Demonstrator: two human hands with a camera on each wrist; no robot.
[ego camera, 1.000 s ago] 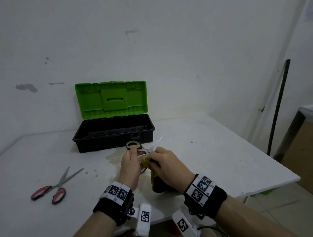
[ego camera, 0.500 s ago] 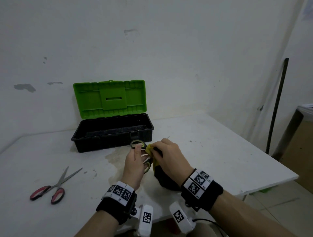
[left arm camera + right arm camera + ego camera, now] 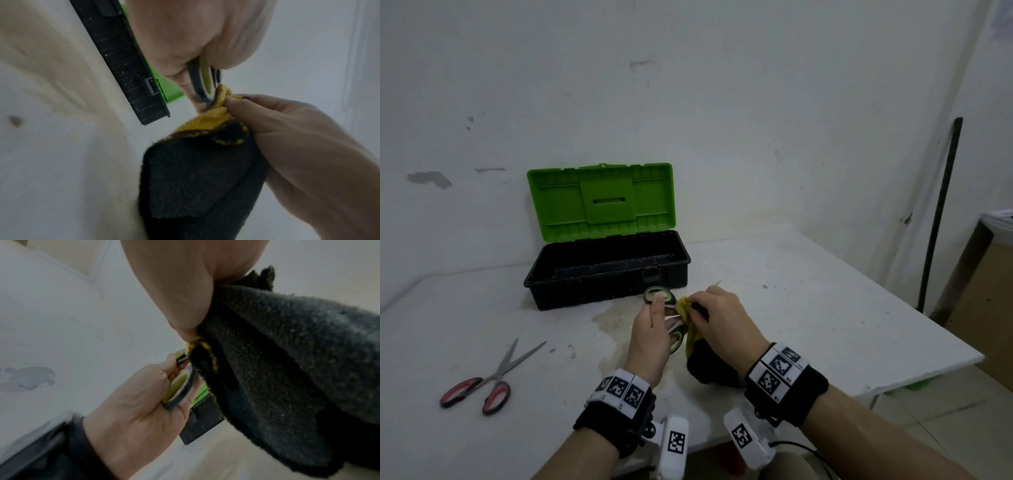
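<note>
My left hand grips the dark, green-lined handles of a pair of scissors above the middle of the white table. The handle loop shows between its fingers in the left wrist view, and again as the loop in the right wrist view. My right hand pinches a black and yellow cloth against the scissors near the blades. The cloth hangs down to the table. Only a thin blade tip shows past my right hand.
An open toolbox with a black tray and upright green lid stands behind my hands against the wall. Red-handled scissors lie half open on the table at the left. The table's right edge drops to a tiled floor.
My right hand with the cloth has slid forward along the blades, which showed more a second ago. Both hands have shifted slightly away from me toward the toolbox.
</note>
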